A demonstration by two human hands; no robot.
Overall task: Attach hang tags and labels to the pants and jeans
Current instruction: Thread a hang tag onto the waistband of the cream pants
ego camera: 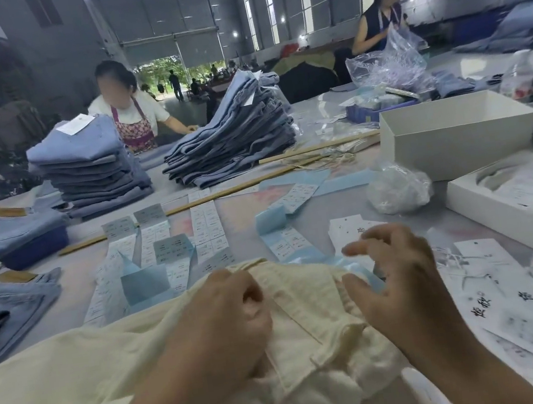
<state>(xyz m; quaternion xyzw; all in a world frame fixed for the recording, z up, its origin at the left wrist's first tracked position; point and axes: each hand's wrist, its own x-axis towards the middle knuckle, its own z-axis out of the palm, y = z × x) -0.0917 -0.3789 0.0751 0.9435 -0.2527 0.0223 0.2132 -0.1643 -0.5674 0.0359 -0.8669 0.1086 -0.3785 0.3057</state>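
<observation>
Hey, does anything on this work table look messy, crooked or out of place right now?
Yes. The label strips beyond the cream pants lie fanned and overlapping, some ends curled up off the table. The right-hand jeans stack slumps at a slant, unlike the squarer left stack. Nothing looks torn or spilled.

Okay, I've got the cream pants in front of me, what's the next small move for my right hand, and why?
Probably reach the right hand to the white hang tags lying just beside it and pick one up. The left hand already grips the waistband of the cream pants, the right hand's fingers are spread and hold nothing, and no tag shows on the pants yet.
</observation>
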